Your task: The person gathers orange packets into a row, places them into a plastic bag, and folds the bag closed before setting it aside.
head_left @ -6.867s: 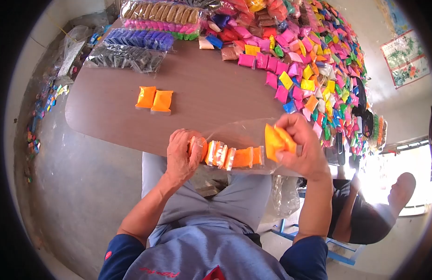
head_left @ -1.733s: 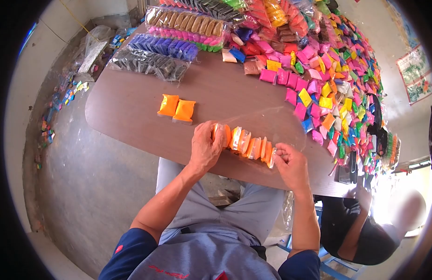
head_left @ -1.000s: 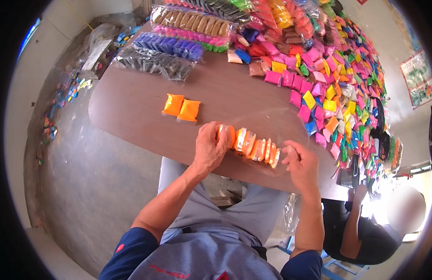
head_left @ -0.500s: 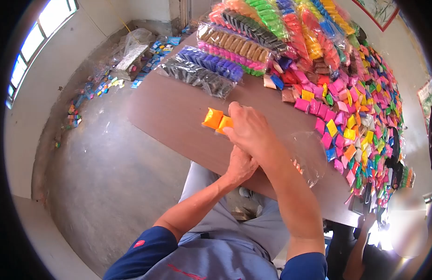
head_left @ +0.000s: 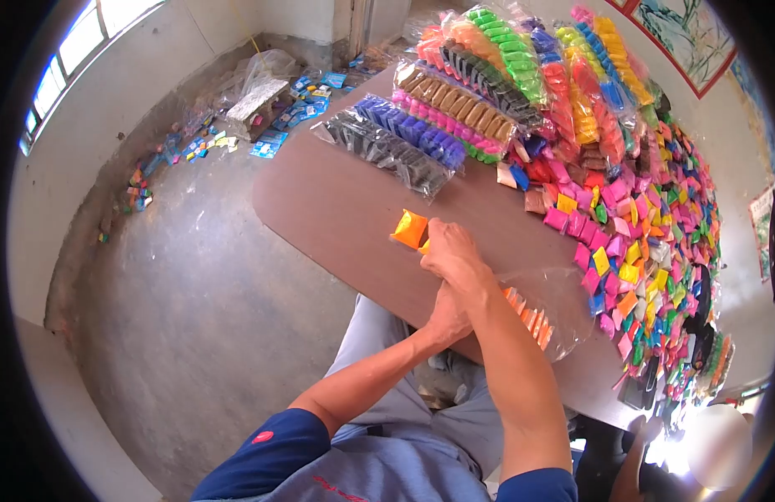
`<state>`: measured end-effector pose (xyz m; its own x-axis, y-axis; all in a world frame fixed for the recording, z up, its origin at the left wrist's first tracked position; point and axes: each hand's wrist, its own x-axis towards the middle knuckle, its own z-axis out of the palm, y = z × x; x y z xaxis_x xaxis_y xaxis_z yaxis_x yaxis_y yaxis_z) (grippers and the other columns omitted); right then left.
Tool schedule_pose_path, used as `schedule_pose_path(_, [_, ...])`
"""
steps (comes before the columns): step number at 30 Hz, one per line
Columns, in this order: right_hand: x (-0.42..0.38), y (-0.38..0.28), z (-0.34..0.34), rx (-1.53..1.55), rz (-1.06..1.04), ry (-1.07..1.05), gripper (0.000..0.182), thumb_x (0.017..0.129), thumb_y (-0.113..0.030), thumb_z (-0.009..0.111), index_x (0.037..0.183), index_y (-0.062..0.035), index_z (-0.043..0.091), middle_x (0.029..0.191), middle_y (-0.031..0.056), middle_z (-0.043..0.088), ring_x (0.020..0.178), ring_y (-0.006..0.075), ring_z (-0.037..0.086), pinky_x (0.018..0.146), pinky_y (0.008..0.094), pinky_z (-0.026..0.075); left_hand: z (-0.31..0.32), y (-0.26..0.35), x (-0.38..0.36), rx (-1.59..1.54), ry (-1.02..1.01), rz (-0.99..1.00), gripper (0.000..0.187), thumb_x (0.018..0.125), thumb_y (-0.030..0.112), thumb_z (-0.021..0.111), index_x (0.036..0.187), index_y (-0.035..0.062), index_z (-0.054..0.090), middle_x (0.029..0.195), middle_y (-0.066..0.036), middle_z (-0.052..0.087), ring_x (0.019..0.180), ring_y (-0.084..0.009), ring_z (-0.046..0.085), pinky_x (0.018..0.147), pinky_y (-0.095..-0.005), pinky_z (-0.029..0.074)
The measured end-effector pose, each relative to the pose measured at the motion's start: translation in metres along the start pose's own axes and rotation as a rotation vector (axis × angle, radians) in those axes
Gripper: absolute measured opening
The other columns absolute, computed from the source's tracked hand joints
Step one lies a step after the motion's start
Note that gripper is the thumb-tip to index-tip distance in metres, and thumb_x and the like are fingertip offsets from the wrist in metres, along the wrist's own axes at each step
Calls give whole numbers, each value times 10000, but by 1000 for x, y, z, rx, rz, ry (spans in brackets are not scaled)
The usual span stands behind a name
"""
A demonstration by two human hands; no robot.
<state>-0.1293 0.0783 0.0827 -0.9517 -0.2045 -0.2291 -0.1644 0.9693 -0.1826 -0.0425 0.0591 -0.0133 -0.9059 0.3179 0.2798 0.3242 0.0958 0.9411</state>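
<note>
A shiny orange packet (head_left: 410, 227) lies on the brown table just beyond my right hand. My right hand (head_left: 454, 251) is closed, its fingers on a second orange packet (head_left: 424, 248) that shows only as a small corner. Close below it is my left hand (head_left: 448, 315), whose fingers are hidden behind the right hand and wrist. Beside my right forearm, a clear plastic bag (head_left: 569, 322) lies on the table with a row of orange packets (head_left: 530, 318) inside, partly covered by the arm.
Bagged rows of coloured packets (head_left: 429, 134) are stacked at the table's far side. A large heap of loose packets (head_left: 630, 243) spreads along the right. Another person's hand (head_left: 647, 428) is at lower right. Packets and a small bench (head_left: 255, 107) are on the floor at left.
The view has shifted, so the table sits lower and further right. My right hand now covers more of the second orange packet. More of the bagged orange row shows beside my forearm.
</note>
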Motion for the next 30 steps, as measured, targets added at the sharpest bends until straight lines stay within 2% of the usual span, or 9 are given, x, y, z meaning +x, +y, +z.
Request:
schedule_pose_path(3, [-3, -1, -10, 123, -21, 139, 352, 795, -162, 747, 1071, -1, 600, 1001, 240, 711, 994, 420, 678, 863, 490, 538, -9, 23, 1, -302, 7, -154, 286, 1006, 224, 540, 1232, 51, 527, 1224, -107, 561, 1179, -279, 516, 1024, -396, 413])
schedule_pose_path(5, [-1, -5, -11, 170, -87, 250, 343, 796, -155, 744, 1060, -10, 581, 1006, 226, 709, 1002, 424, 668, 864, 496, 530, -11, 23, 2, -312, 17, -157, 298, 994, 241, 559, 1222, 51, 532, 1207, -109, 566, 1161, -291, 528, 1010, -408, 422])
schedule_pose_path(6, [0, -6, -11, 195, -118, 307, 339, 797, -152, 742, 1055, -14, 571, 1009, 219, 708, 1006, 427, 662, 865, 499, 526, -9, 16, 2, -121, 25, -76, 309, 982, 251, 583, 1213, 50, 538, 1195, -109, 571, 1148, -295, 536, 998, -417, 429])
schedule_pose_path(8, [7, -15, -6, 236, -118, 254, 341, 796, -141, 741, 1051, -20, 549, 1052, 217, 697, 1018, 425, 658, 871, 502, 522, -5, 4, -1, -48, 62, 8, 329, 947, 259, 639, 1185, 49, 551, 1157, -106, 577, 1106, -295, 551, 964, -428, 443])
schedule_pose_path(13, [20, -16, 21, 247, -238, 222, 371, 792, -119, 739, 1073, -26, 515, 1125, 235, 661, 1031, 433, 650, 875, 508, 520, 3, 1, -7, -546, 179, -97, 344, 852, 208, 762, 1094, 43, 581, 1042, -92, 569, 984, -242, 554, 874, -421, 462])
schedule_pose_path(19, [23, -14, 32, 236, -196, 254, 394, 782, -88, 724, 1094, -22, 493, 1087, 231, 661, 1033, 423, 645, 878, 503, 516, 3, -1, -8, -574, 141, -120, 253, 889, 191, 714, 1040, 20, 604, 958, -107, 596, 900, -242, 579, 820, -413, 476])
schedule_pose_path(23, [28, -22, 53, 88, -221, 415, 335, 796, -68, 711, 1058, -33, 506, 986, 237, 679, 952, 383, 677, 827, 497, 531, 0, 0, -11, -390, 141, -133, 202, 924, 187, 677, 1012, 17, 611, 904, -84, 581, 865, -204, 567, 789, -379, 475])
schedule_pose_path(27, [5, -38, 53, 46, -195, 471, 340, 768, -73, 732, 1042, -39, 534, 902, 187, 696, 899, 313, 699, 788, 382, 553, -3, 9, 1, -8, 172, -129, 172, 959, 182, 641, 984, 14, 617, 850, -61, 566, 830, -165, 556, 759, -345, 475])
schedule_pose_path(30, [-16, -42, 42, 199, -210, 276, 354, 826, -123, 738, 1072, -9, 511, 937, 249, 677, 886, 369, 679, 795, 452, 565, -1, 13, 10, 99, 210, -101, 169, 985, 179, 614, 963, 12, 622, 809, -43, 555, 804, -137, 547, 737, -320, 475])
